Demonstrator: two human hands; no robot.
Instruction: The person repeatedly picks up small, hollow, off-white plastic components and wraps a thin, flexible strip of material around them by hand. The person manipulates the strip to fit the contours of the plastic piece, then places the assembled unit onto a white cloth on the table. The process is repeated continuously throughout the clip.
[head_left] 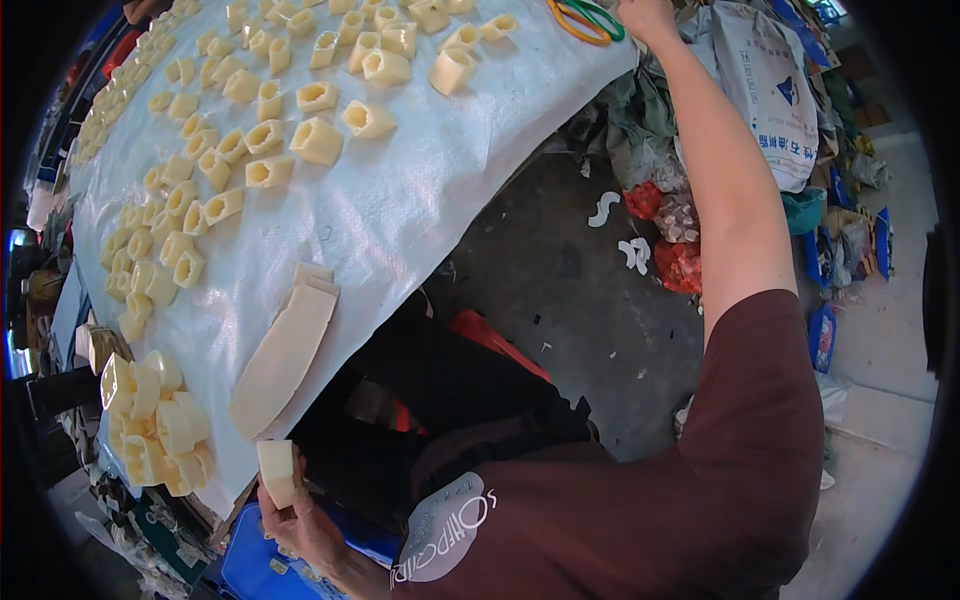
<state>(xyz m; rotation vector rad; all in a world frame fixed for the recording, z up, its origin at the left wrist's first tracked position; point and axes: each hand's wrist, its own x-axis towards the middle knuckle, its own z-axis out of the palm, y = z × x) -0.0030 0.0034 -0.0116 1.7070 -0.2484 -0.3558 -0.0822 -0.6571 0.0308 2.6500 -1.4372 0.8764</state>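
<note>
My left hand (300,522) grips a pale yellow block-like piece (276,472) between thumb and fingers, just off the table's near corner. Its shape resembles the many hollow, pale yellow pieces (318,141) spread over the white sheet (390,235). My right arm reaches far out to the table's far right edge. There my right hand (646,18) is beside some green and orange loops (583,22) that look like cords or rubber bands. The top of the picture cuts off part of that hand, so its fingers cannot be made out.
A tan, flat strip (285,352) lies near the table edge. Several yellow pieces are heaped (160,425) at the near left corner. A blue bin (262,560) stands below my left hand. Printed sacks (765,90), red net bags (678,262) and white scraps (604,208) are at right.
</note>
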